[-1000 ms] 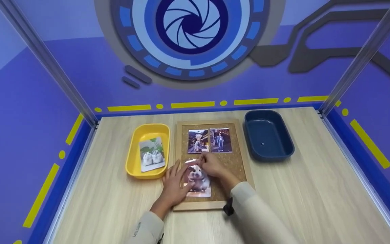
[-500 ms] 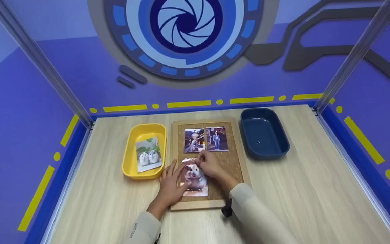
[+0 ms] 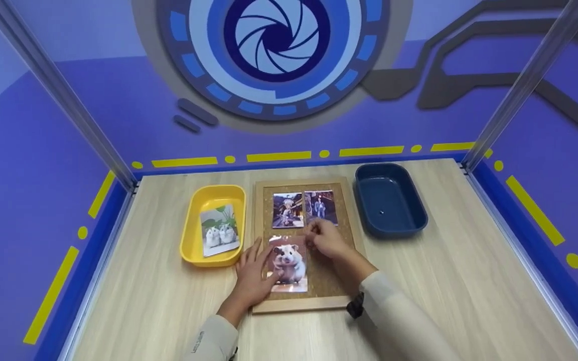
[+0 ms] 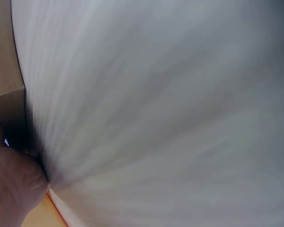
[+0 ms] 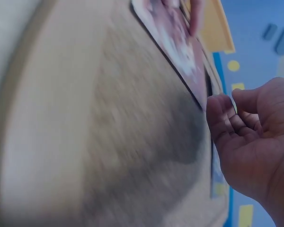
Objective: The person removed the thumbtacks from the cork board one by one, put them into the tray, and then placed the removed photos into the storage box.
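A hamster photo (image 3: 294, 255) lies upright on the lower left of a wood-framed cork board (image 3: 321, 281). My left hand (image 3: 253, 281) rests over the photo's left edge, fingers spread and thumb across its lower part. By the photo's top right corner is my right hand (image 3: 328, 241), fingers curled and thumb close to the fingertips in the right wrist view. I cannot tell whether a small thing sits between them. Two photos of figures stand side by side above: the left one (image 3: 287, 209) shows whole, the right one (image 3: 321, 203) is partly covered by my right hand.
On the left is a yellow tray (image 3: 188, 245) holding a photo of two hamsters (image 3: 220, 230). A dark blue tray (image 3: 389, 193) with a tiny shiny spot inside stands right of the board. Metal posts and blue-purple panels enclose the wooden table (image 3: 449, 281).
My right hand has moved right, from the top of the hamster photo to its top right corner, uncovering more of the photo. My left hand has kept its place.
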Available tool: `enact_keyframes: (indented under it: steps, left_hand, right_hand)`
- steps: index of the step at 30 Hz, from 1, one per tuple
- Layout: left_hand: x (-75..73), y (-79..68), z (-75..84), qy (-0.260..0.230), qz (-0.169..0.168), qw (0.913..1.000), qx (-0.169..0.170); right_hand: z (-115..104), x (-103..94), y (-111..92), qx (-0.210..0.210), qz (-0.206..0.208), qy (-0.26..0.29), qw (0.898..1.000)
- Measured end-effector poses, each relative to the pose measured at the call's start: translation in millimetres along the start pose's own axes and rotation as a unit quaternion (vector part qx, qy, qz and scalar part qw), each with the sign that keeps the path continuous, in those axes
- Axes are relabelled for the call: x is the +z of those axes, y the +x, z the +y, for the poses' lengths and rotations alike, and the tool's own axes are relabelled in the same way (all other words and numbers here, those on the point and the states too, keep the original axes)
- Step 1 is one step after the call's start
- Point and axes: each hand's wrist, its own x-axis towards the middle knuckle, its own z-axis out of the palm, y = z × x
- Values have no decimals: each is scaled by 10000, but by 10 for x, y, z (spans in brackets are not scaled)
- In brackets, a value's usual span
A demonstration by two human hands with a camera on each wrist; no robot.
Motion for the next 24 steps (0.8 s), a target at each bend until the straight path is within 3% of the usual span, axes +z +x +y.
enact_keyframes:
  steps: [13, 20, 24]
  left_hand:
    - [10, -5, 6, 87, 83, 9999, 101]
    - [1, -1, 16, 94, -22, 9999, 48]
    - [-5, -11, 5, 70, 15, 10000, 40]
  right_hand:
    - [-159, -863, 21, -239, 870, -492, 9947]
    - [-24, -1282, 62, -219, 1314, -595, 9893]
    - [104, -1506, 91, -186, 1511, -1174, 9813]
